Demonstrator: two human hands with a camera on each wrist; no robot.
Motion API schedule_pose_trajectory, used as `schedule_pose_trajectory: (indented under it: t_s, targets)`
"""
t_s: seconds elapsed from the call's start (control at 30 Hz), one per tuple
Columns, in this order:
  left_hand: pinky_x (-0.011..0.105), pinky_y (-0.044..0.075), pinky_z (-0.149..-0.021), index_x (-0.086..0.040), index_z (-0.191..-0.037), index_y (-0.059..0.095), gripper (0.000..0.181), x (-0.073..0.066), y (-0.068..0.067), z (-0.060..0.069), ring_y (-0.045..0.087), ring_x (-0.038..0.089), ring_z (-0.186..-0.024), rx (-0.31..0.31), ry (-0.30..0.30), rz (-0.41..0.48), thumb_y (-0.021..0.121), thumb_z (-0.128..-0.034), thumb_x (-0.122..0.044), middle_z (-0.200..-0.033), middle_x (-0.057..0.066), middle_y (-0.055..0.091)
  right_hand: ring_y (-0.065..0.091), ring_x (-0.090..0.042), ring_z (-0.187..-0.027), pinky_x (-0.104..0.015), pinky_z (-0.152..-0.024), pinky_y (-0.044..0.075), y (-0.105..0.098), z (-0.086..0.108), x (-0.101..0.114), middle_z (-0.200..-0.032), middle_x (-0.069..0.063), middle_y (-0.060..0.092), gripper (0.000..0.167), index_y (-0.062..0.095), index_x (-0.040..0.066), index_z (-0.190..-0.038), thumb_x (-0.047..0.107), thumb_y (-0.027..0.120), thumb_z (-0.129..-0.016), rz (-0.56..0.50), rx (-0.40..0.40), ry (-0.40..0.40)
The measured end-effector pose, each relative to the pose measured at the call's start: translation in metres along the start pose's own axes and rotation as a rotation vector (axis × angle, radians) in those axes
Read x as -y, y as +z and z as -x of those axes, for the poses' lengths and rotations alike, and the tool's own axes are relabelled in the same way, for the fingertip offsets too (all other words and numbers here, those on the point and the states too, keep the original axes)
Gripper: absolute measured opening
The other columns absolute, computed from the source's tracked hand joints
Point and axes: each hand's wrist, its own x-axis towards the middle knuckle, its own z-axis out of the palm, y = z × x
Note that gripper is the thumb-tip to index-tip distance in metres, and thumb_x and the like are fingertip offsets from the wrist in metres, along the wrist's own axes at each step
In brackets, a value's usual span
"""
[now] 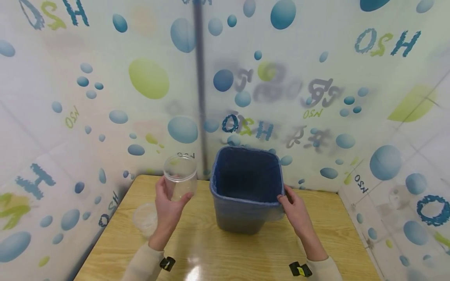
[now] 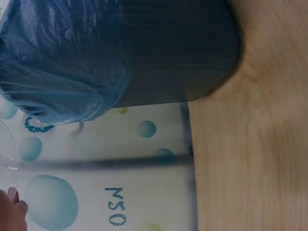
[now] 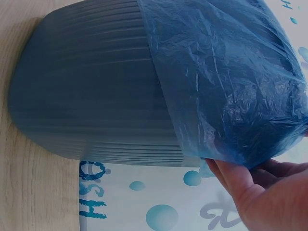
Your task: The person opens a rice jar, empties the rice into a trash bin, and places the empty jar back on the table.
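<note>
A clear plastic jar (image 1: 181,175) is held upright in my left hand (image 1: 171,203), raised to the left of the trash can. The left wrist view catches only a bit of that hand (image 2: 12,211) and the jar's edge (image 2: 7,159). The grey-blue trash can (image 1: 239,218) stands on the table, lined with a blue plastic bag (image 1: 246,199) folded over its rim. My right hand (image 1: 293,208) grips the bag-covered rim at the right side. In the right wrist view the right hand's fingers (image 3: 236,178) reach under the bag's hanging edge (image 3: 216,96).
Another clear plastic container (image 1: 145,218) lies on the wooden table (image 1: 197,249) by my left forearm, partly hidden by it. Walls covered in printed bubbles and letters (image 1: 147,78) close in the table at the back and both sides.
</note>
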Motion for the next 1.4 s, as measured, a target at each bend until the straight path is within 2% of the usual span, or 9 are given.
schedule_pose_trajectory:
  t_s: [0.23, 0.33, 0.4, 0.53, 0.67, 0.8, 0.97, 1.13, 1.4]
  targets:
    - [0.018, 0.042, -0.106, 0.011, -0.135, 0.043, 0.081, 0.023, -0.003, 0.007, 0.058, 0.023, -0.124, 0.002, -0.035, -0.001, 0.088, -0.068, 0.011, -0.124, 0.012, 0.058, 0.053, -0.033, -0.133, -0.013, -0.092, 0.043, 0.0, 0.0, 0.0, -0.152, -0.025, 0.05, 0.054, 0.04, -0.002, -0.156, 0.018, 0.052, -0.107, 0.002, -0.003, -0.005]
    - [0.017, 0.044, -0.101, 0.009, -0.13, 0.046, 0.076, 0.035, -0.005, 0.012, 0.059, 0.03, -0.122, 0.011, -0.051, -0.074, 0.09, -0.0685, 0.005, -0.123, 0.015, 0.06, 0.053, -0.033, -0.133, -0.014, -0.091, 0.044, 0.0, 0.0, -0.001, -0.151, -0.025, 0.05, 0.055, 0.039, -0.002, -0.156, 0.018, 0.052, -0.107, 0.005, -0.001, -0.001]
    - [0.023, 0.044, -0.099, 0.006, -0.129, 0.048, 0.075, 0.043, -0.007, 0.016, 0.059, 0.034, -0.121, 0.022, -0.064, -0.162, 0.092, -0.069, -0.003, -0.125, 0.019, 0.061, 0.053, -0.032, -0.132, -0.014, -0.091, 0.044, 0.0, 0.0, -0.001, -0.151, -0.025, 0.05, 0.055, 0.039, -0.002, -0.156, 0.018, 0.052, -0.107, 0.007, -0.001, 0.001]
    - [0.044, 0.044, -0.098, 0.001, -0.131, 0.05, 0.077, 0.058, -0.012, 0.023, 0.058, 0.04, -0.121, 0.062, -0.104, -0.329, 0.093, -0.0691, -0.016, -0.129, 0.023, 0.062, 0.052, -0.032, -0.133, -0.013, -0.092, 0.042, 0.001, 0.0, -0.002, -0.151, -0.025, 0.05, 0.055, 0.039, -0.002, -0.156, 0.018, 0.051, -0.107, 0.002, 0.002, 0.0]
    - [0.058, 0.046, -0.098, 0.002, -0.135, 0.047, 0.082, 0.071, -0.016, 0.029, 0.058, 0.047, -0.123, 0.118, -0.162, -0.397, 0.093, -0.0709, -0.021, -0.132, 0.026, 0.061, 0.053, -0.033, -0.134, -0.013, -0.092, 0.042, 0.001, 0.0, -0.001, -0.151, -0.025, 0.05, 0.055, 0.039, -0.002, -0.156, 0.018, 0.052, -0.107, -0.001, -0.001, -0.003]
    - [0.06, 0.047, -0.099, 0.004, -0.142, 0.041, 0.09, 0.082, -0.018, 0.032, 0.056, 0.049, -0.123, 0.162, -0.213, -0.412, 0.092, -0.0726, -0.022, -0.138, 0.028, 0.057, 0.053, -0.033, -0.133, -0.013, -0.092, 0.043, 0.0, 0.0, -0.001, -0.151, -0.025, 0.05, 0.054, 0.04, -0.002, -0.156, 0.018, 0.051, -0.107, 0.002, -0.005, -0.005]
    - [0.063, 0.042, -0.106, 0.007, -0.15, 0.031, 0.102, 0.095, -0.02, 0.033, 0.05, 0.052, -0.13, 0.202, -0.236, -0.386, 0.092, -0.0725, -0.016, -0.142, 0.032, 0.049, 0.052, -0.034, -0.134, -0.012, -0.092, 0.042, 0.001, 0.0, -0.001, -0.151, -0.025, 0.05, 0.054, 0.04, -0.002, -0.156, 0.017, 0.052, -0.107, 0.006, -0.009, -0.007]
    - [0.063, 0.04, -0.109, 0.011, -0.148, 0.033, 0.098, 0.108, -0.02, 0.034, 0.048, 0.051, -0.13, 0.231, -0.253, -0.413, 0.091, -0.0737, -0.015, -0.141, 0.034, 0.046, 0.054, -0.034, -0.132, -0.014, -0.092, 0.043, 0.001, -0.001, -0.001, -0.15, -0.025, 0.051, 0.054, 0.04, -0.002, -0.156, 0.017, 0.052, -0.106, 0.01, -0.013, -0.003]
    - [0.063, 0.044, -0.104, 0.008, -0.144, 0.036, 0.092, 0.12, -0.02, 0.037, 0.053, 0.052, -0.126, 0.27, -0.343, -0.496, 0.091, -0.0765, -0.023, -0.142, 0.035, 0.05, 0.054, -0.034, -0.132, -0.015, -0.092, 0.044, 0.0, -0.001, -0.001, -0.15, -0.025, 0.051, 0.055, 0.039, -0.002, -0.156, 0.018, 0.051, -0.107, 0.01, -0.009, 0.002]
